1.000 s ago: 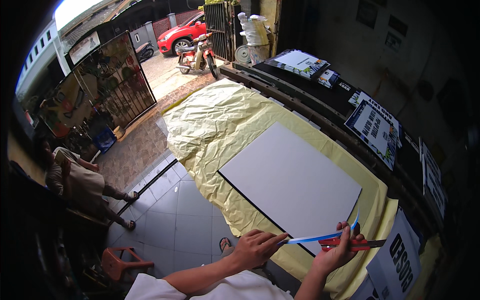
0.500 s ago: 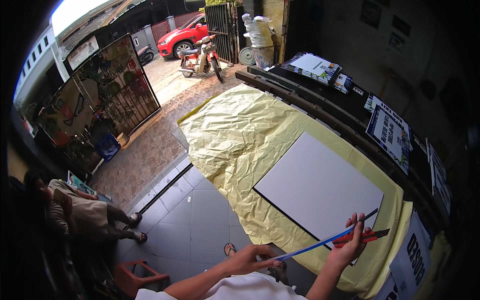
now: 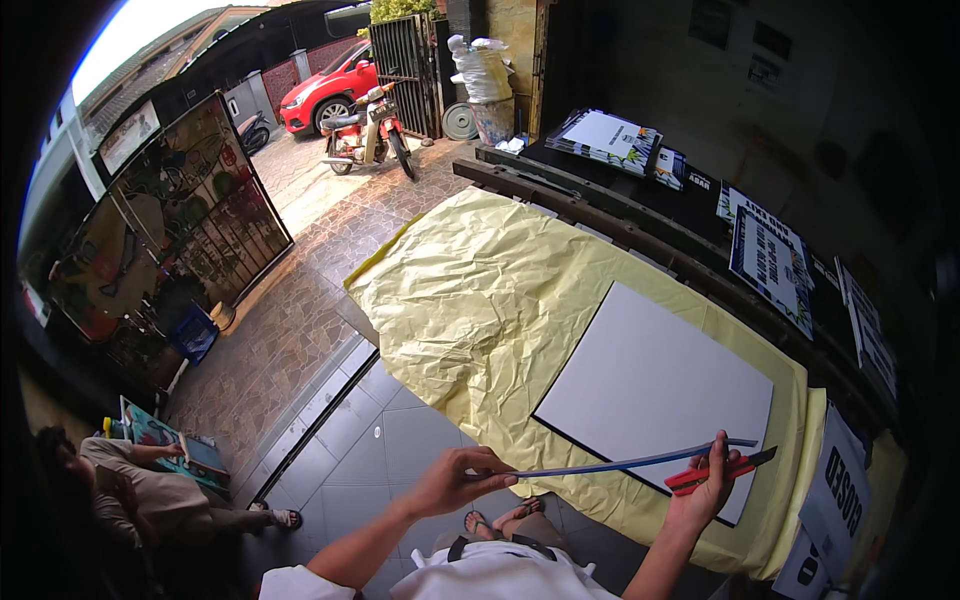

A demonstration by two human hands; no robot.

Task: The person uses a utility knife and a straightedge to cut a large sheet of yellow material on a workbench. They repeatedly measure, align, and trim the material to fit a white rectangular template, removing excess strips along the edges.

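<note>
My left hand (image 3: 460,480) is pinching the blue strip (image 3: 600,466) at lower center; my right hand (image 3: 708,492) is holding it near its other end, plus a red cutter (image 3: 688,483), at lower right. Its right end, curling a second ago, is now extending nearly straight, likely handling more easily.

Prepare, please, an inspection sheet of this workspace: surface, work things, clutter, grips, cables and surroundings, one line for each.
Surface: yellow sheet, wrinkled toward its far end, smoother around the white board.
Job's things: white board lying flat; long bluish strip; red cutter, dark tip pointing right.
Clutter: printed signs, several in stacks, along the right side.
Grips: left grip pinches one end of the strip; right grip holds both cutter and strip.
Cables: nothing seen.
Surroundings: another person at left; motorbike and red car outside.
</note>
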